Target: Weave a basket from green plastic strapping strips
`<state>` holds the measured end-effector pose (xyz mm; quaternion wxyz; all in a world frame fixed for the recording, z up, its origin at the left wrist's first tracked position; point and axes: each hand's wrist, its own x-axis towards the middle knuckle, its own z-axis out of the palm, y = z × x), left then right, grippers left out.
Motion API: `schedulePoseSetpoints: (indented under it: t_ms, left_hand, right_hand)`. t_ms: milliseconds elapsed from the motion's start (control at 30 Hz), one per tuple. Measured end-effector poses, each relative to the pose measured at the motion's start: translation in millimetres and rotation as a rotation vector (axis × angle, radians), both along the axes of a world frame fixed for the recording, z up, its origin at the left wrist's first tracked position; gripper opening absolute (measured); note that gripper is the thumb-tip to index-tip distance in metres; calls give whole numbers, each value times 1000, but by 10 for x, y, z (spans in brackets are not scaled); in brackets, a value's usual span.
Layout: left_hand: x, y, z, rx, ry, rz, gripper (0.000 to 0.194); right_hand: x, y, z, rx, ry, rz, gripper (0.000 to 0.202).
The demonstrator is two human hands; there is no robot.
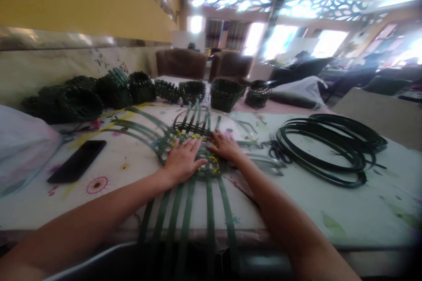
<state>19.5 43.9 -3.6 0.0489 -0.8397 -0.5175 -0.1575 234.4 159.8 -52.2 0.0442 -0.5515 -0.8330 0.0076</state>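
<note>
A partly woven basket base (207, 167) of green strips lies on the table in front of me, with small yellow ties dotted over it. Long green strips (189, 202) fan out from it on all sides, several hanging over the near table edge. My left hand (184, 158) rests flat on the left part of the weave, fingers stretched out and thumb apart. On the right side of the weave lies my right hand (227, 145), its fingers reaching over the rim; whether they pinch a strip is blurred.
Coiled dark green strips (325, 171) lie at the right, beside scissors (279, 151). A black phone (77, 161) and a white plastic bag (24, 149) are at the left. Several woven baskets (227, 95) line the back. Brown chairs (181, 63) stand beyond.
</note>
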Motion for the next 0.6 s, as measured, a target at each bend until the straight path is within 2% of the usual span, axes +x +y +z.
schedulePoseSetpoints:
  t_ms: [100,200,300,400,600]
  left_hand:
    - [-365,-22,-128,-69,132,116,72]
    - [-577,-65,-284,-54,180,126,75]
    - [-626,-97,-388,14,162,115,75]
    - [-637,-104,-433,23,127,108,69]
    - [-685,-74,-393,-123,95,171,73]
  right_hand:
    - [-5,-21,38,-17,13,-1,87]
    - [4,-44,73,-29,31,3,83]
    - [17,-45,77,-52,13,-10,86]
    - [22,-28,56,-67,8,-11,87]
    - [3,-36,54,-73,25,-15,87]
